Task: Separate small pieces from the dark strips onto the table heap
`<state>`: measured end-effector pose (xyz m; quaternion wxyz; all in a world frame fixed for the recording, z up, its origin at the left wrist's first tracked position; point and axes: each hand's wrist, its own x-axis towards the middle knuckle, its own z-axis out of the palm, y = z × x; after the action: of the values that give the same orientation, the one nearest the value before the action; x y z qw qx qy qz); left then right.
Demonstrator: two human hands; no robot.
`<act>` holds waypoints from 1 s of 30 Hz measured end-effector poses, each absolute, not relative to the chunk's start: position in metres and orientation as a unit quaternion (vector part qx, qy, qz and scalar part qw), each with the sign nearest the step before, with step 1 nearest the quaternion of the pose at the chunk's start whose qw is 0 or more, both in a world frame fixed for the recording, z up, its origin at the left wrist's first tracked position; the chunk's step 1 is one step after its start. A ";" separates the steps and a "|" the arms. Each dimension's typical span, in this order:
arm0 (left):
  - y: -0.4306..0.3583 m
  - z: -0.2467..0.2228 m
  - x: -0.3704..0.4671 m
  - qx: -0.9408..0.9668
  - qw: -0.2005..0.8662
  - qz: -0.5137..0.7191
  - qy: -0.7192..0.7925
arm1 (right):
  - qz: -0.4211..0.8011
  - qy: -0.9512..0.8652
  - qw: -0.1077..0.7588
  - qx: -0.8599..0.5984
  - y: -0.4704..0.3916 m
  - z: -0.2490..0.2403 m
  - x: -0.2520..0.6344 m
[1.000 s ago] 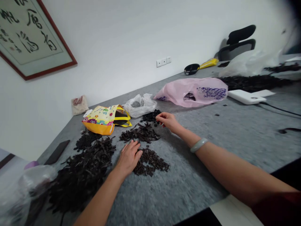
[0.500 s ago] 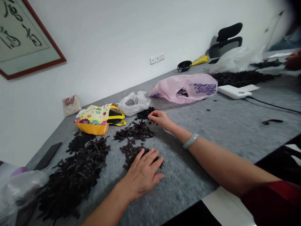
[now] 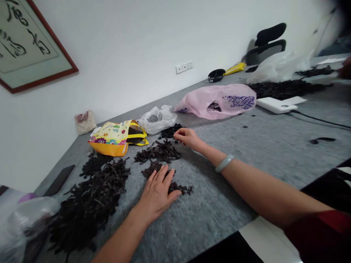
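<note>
Just under left hand (image 3: 156,193), fingers spread, short dark pieces (image 3: 150,169) — beside right hand (image 3: 189,138), fingers curled, black bits (image 3: 170,131), pinch unclear

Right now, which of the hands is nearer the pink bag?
Right. The right hand is just on the near side of the pink bag, beside the black beads; the left hand is farther off, spread over short dark pieces.
</note>
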<state>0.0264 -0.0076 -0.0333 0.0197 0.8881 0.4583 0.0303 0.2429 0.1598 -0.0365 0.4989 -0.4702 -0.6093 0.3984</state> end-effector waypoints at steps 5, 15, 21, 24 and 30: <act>0.006 -0.040 0.010 0.880 -0.001 0.099 0.465 | 0.393 -0.611 0.499 -0.472 0.159 -0.036 0.245; 0.022 -0.053 0.000 0.877 -0.032 0.200 0.436 | 0.390 -0.626 0.494 -0.461 0.155 -0.034 0.244; -0.012 -0.045 0.047 0.950 -0.032 0.181 0.253 | 0.375 -0.631 0.492 -0.468 0.157 -0.036 0.243; -0.014 -0.047 0.057 0.954 -0.039 0.158 0.253 | 0.368 -0.636 0.488 -0.471 0.158 -0.039 0.242; 0.001 -0.052 0.032 0.944 -0.052 0.174 0.275 | 0.360 -0.642 0.480 -0.477 0.157 -0.043 0.243</act>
<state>0.0324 0.0005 -0.0519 -0.0516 0.9441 0.2750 0.1741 0.2426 0.1572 -0.0433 0.4802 -0.4773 -0.6421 0.3597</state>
